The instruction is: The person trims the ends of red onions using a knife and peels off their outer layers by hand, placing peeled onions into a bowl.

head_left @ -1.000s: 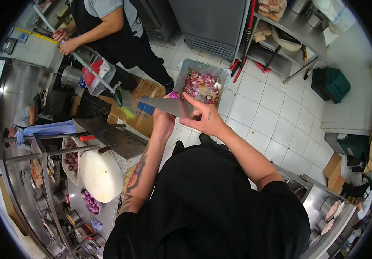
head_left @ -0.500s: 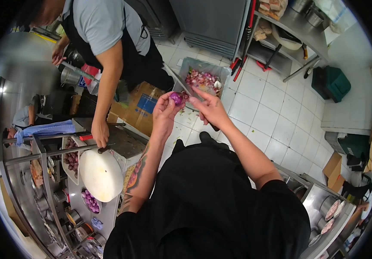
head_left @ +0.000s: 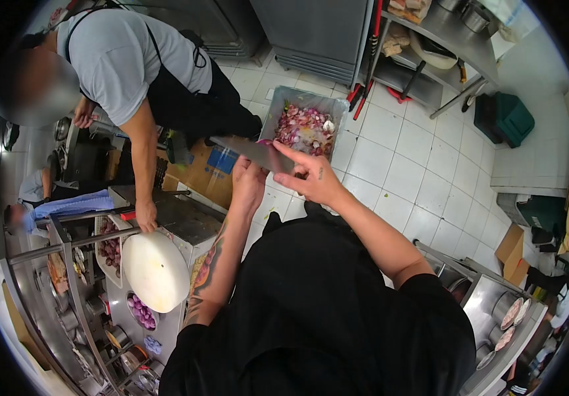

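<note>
In front of my body, my left hand (head_left: 248,185) is closed around a red onion (head_left: 264,141), mostly hidden behind a knife blade. My right hand (head_left: 316,179) grips the knife (head_left: 248,150). Its wide blade lies across the onion and points to the left, slightly blurred. The index finger of that hand stretches along the blade, and the handle is covered by the palm. Just beyond both hands stands a lined grey bin (head_left: 341,129) holding onion skins and scraps (head_left: 304,129).
At left, a co-worker (head_left: 109,66) leans over, one hand by a round white cutting board (head_left: 156,270). Nearby are a crate of unpeeled onions (head_left: 109,254) and a bowl of peeled ones (head_left: 141,311). A cardboard box (head_left: 195,173) sits on the tiled floor (head_left: 403,158).
The knife has swung from pointing up to lying leftward across the onion, which it now mostly covers. The co-worker has shifted, with the head lower and the torso farther over.
</note>
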The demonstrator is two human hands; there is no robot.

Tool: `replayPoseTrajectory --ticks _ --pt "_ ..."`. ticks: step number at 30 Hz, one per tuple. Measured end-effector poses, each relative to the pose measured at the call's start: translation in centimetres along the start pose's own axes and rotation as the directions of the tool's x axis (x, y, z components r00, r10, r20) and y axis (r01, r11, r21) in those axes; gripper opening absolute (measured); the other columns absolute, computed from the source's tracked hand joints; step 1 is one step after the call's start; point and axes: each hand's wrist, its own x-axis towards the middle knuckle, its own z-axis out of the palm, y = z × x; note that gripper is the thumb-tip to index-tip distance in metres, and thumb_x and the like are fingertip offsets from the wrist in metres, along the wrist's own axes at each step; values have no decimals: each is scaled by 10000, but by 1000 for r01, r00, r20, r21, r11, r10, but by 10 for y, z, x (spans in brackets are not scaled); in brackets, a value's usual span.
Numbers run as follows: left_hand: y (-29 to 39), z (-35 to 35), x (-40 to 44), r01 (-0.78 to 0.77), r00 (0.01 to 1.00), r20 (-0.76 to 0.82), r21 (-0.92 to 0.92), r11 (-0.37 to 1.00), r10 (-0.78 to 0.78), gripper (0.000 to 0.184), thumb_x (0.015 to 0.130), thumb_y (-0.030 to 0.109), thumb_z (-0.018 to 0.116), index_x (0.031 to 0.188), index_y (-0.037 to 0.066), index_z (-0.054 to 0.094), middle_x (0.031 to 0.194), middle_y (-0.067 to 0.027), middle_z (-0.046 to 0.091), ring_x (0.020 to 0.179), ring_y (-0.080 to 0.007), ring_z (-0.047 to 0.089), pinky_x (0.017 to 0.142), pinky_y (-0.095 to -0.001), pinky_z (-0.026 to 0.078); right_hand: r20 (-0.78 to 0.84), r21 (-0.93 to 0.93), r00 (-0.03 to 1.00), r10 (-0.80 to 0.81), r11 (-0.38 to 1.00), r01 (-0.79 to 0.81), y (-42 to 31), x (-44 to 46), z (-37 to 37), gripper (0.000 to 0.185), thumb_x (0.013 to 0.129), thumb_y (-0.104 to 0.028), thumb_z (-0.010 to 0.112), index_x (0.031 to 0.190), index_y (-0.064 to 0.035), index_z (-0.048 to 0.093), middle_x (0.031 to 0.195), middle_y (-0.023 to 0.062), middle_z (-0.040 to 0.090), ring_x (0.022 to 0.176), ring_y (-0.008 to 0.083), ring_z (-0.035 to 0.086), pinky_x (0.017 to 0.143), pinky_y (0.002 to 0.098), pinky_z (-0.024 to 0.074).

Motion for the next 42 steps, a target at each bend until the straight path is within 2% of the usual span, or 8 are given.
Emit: replayPoseTrajectory --ticks 5,11,18,22,24,30,32,42 --pt "12 13 -3 55 994 101 -50 997 -50 394 1093 329 557 1339 21 554 1232 -96 673 1117 -194 664 1001 -395 544 -59 346 960 273 908 -237 23 15 -13 714 950 -313 783 1571 -135 482 562 -15 584 461 47 467 441 262 393" --pt "-1 0 -2 17 1000 27 -33 999 -16 304 1066 147 595 1345 31 559 1216 -67 673 1107 -185 660 998 -366 534 5 -46 1000 -26 999 26 5 -3 1 818 890 -370 839 1576 -120 471 564 20 541 520 61 432 536 248 408" --pt "0 -1 -5 14 1000 -5 2 1000 -14 337 1029 61 601 1361 30 553 1237 -67 667 1151 -182 644 1021 -356 519 49 -4 998 43 999 -43 -16 -5 0 836 871 -351 851 1570 -94 471 564 3 515 552 65 386 563 238 381" --pt "1 3 -3 21 999 38 -16 1000 -21 292 1079 185 575 1330 35 561 1246 -76 668 1156 -189 651 1026 -373 524 31 -25 1000 3 1000 -3 5 2 -5 794 905 -345 824 1572 -100 472 571 2 557 519 52 421 520 242 391" --pt "7 8 -4 36 993 110 -35 999 -32 292 1092 232 560 1313 42 568 1265 -74 667 1164 -191 653 1031 -388 527 -46 376 959 278 894 -242 18 12 -11 753 935 -338 796 1579 -125 469 596 2 603 488 51 469 450 251 401" --pt "-6 -6 -1 65 986 160 -130 989 -44 321 1091 279 573 1311 46 583 1220 -79 684 1134 -190 656 1014 -358 520 -18 82 998 68 994 -66 7 -8 -4 797 920 -340 812 1596 -140 442 592 1 580 478 60 453 467 257 406" --pt "0 2 -8 68 998 -2 -4 998 -68 270 1079 215 592 1292 50 610 1225 -63 682 1130 -181 653 1021 -348 512 6 -74 999 -45 996 46 8 -7 0 853 884 -340 846 1599 -131 432 576 12 538 494 62 404 520 251 385" --pt "0 1 -10 33 999 7 0 999 -33 287 1066 169 607 1317 30 594 1259 -60 665 1184 -176 630 1052 -358 499 75 4 997 4 1000 -5 -12 -11 -3 791 931 -278 811 1613 -192 420 583 -52 519 479 39 396 456 252 360"
